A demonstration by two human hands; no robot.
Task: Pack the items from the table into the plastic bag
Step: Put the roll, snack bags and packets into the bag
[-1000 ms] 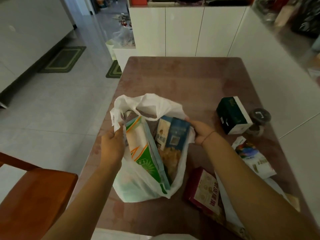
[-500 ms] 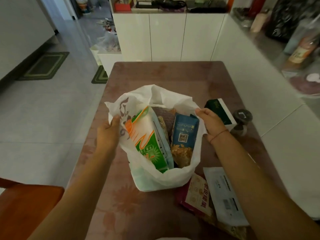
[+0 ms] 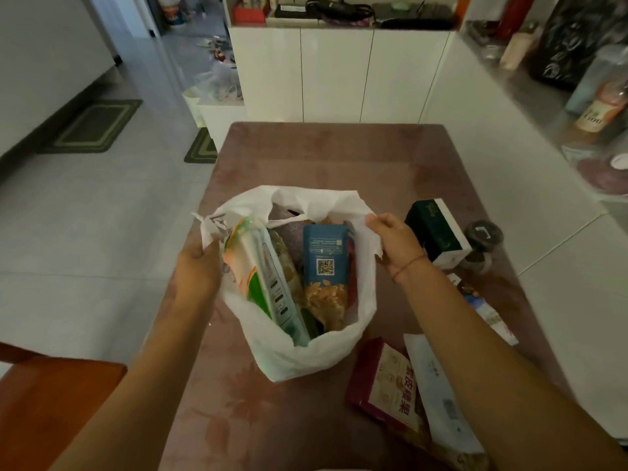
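A white plastic bag [image 3: 299, 355] stands open on the brown table [image 3: 326, 158]. My left hand [image 3: 197, 270] grips its left rim and my right hand [image 3: 396, 241] grips its right rim, holding the mouth wide. Inside stand a white-and-green packet [image 3: 261, 283] and a blue packet with a QR code [image 3: 326, 263]. On the table to the right lie a dark green and white box [image 3: 436, 232], a small dark-lidded jar [image 3: 482, 239], a maroon packet [image 3: 387, 382], a white pouch [image 3: 441, 399] and another pouch [image 3: 489, 314] partly hidden by my right forearm.
An orange-brown chair [image 3: 51, 399] stands at the lower left. White cabinets [image 3: 339, 73] back the table's far end. A counter with bottles [image 3: 598, 107] runs along the right. Tiled floor with green mats [image 3: 95, 127] lies to the left.
The bag has been stood more upright and its mouth pulled wider. My right hand has shifted up along the right rim. The view has tilted up.
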